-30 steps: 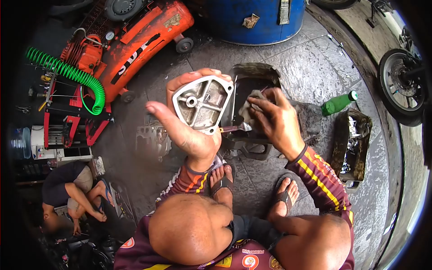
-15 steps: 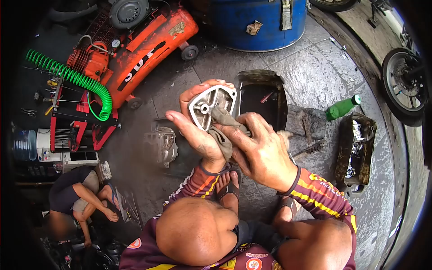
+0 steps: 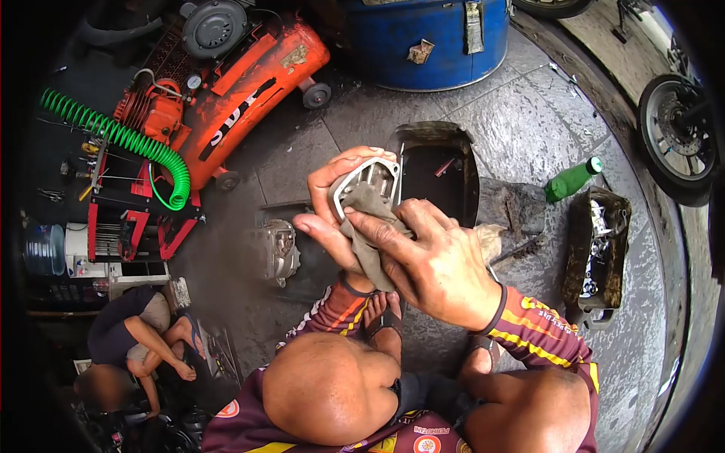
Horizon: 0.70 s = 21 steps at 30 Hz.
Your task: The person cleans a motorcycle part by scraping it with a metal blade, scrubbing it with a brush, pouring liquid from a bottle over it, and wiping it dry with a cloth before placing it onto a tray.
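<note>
A small cast-metal engine cover lies in my left hand, hollow side up, with the fingers curled round its far edge and the thumb apart at the left. My right hand grips a grey-brown rag and presses it into the cover's hollow with the index finger. The rag hides much of the inside, and a loose end hangs down by my left wrist. Left of my hands, a larger metal engine casing rests on a dark tray on the floor.
An open dark pan lies beyond my hands. To the right are a green bottle and a grimy bin of metal parts. A red compressor, a blue drum and a crouching person surround the floor.
The rag now spreads over more of the cover's hollow. The cover has tilted and shifted slightly right and down, and my right index finger has moved left.
</note>
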Each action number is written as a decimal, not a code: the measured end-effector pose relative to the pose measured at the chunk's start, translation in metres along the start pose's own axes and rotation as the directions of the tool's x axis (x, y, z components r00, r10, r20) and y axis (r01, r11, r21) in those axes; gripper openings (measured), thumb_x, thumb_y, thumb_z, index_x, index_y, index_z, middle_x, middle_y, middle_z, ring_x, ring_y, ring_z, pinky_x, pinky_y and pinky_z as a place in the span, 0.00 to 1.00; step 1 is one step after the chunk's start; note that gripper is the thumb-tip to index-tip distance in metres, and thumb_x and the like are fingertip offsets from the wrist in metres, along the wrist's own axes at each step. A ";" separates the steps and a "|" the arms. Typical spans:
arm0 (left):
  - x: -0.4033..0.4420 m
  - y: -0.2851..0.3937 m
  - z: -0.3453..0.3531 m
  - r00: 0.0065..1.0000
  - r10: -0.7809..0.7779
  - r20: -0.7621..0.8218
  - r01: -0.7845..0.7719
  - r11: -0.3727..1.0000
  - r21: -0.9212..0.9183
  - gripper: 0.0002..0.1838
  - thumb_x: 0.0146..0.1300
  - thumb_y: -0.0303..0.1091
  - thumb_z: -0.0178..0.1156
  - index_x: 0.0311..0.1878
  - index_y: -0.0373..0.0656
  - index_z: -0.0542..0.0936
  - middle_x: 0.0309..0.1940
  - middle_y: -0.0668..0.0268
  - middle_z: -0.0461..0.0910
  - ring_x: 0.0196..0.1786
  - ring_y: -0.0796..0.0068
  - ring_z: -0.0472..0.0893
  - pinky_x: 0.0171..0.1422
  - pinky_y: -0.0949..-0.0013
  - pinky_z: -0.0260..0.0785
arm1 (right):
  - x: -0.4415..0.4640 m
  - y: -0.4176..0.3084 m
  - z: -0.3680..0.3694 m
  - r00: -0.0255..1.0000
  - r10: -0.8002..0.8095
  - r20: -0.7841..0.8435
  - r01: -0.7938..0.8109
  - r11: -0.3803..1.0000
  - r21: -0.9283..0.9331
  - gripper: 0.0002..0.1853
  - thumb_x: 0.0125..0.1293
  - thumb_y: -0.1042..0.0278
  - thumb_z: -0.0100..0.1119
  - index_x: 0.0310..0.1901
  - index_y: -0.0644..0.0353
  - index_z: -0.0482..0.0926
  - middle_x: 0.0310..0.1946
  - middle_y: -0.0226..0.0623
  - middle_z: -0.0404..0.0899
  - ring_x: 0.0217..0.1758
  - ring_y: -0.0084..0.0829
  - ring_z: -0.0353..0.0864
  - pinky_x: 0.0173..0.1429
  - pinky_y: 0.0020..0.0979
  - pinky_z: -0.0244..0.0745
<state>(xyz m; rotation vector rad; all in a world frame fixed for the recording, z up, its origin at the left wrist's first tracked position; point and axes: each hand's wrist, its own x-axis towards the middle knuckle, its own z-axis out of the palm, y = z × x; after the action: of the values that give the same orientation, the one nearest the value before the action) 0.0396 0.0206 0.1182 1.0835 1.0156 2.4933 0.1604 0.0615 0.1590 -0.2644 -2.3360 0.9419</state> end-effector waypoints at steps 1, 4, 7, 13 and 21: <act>0.000 0.001 -0.010 0.998 -0.001 0.061 -0.003 0.998 0.068 0.46 0.68 0.76 0.22 0.51 0.37 0.70 0.49 0.49 0.75 0.51 0.57 0.77 0.62 0.53 0.71 | 0.000 -0.002 -0.002 0.999 0.002 0.043 -0.003 1.000 0.008 0.25 0.55 0.71 0.64 0.58 0.50 0.80 0.35 0.39 0.73 0.36 0.42 0.79 0.36 0.41 0.77; 0.000 0.002 -0.019 0.989 -0.090 0.118 0.076 0.990 0.119 0.47 0.67 0.77 0.22 0.50 0.36 0.71 0.49 0.49 0.75 0.51 0.58 0.78 0.60 0.53 0.72 | 0.010 0.001 -0.012 0.995 -0.054 0.088 0.055 0.998 -0.012 0.21 0.53 0.70 0.64 0.53 0.53 0.81 0.32 0.38 0.73 0.34 0.41 0.79 0.34 0.41 0.77; 0.004 0.010 -0.013 0.964 -0.252 0.089 0.255 0.967 -0.029 0.47 0.68 0.77 0.23 0.50 0.38 0.72 0.48 0.51 0.77 0.49 0.61 0.78 0.58 0.55 0.73 | 0.019 0.019 -0.026 0.993 -0.107 0.044 0.096 0.973 0.212 0.13 0.54 0.69 0.61 0.43 0.56 0.84 0.34 0.39 0.77 0.41 0.43 0.81 0.41 0.42 0.78; -0.027 -0.005 -0.016 0.844 -0.525 0.112 0.518 0.740 -0.429 0.42 0.73 0.70 0.25 0.68 0.41 0.62 0.65 0.58 0.68 0.67 0.65 0.69 0.74 0.59 0.60 | 0.034 0.030 0.010 0.932 -0.162 -0.325 0.124 0.983 -0.133 0.19 0.65 0.49 0.61 0.54 0.47 0.81 0.54 0.39 0.76 0.61 0.45 0.72 0.62 0.46 0.65; -0.027 0.008 0.014 0.840 -0.536 -0.081 0.536 0.844 -0.030 0.41 0.74 0.69 0.32 0.70 0.40 0.65 0.64 0.58 0.72 0.66 0.66 0.73 0.71 0.61 0.64 | 0.043 0.055 -0.002 0.924 0.146 -0.352 -0.130 0.989 0.069 0.14 0.68 0.57 0.63 0.34 0.61 0.78 0.27 0.47 0.81 0.30 0.51 0.83 0.31 0.45 0.77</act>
<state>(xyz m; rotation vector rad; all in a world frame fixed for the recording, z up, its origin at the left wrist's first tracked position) 0.0692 0.0094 0.1160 0.5764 1.1434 2.0880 0.1250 0.1202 0.1424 -0.5420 -1.9794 0.9247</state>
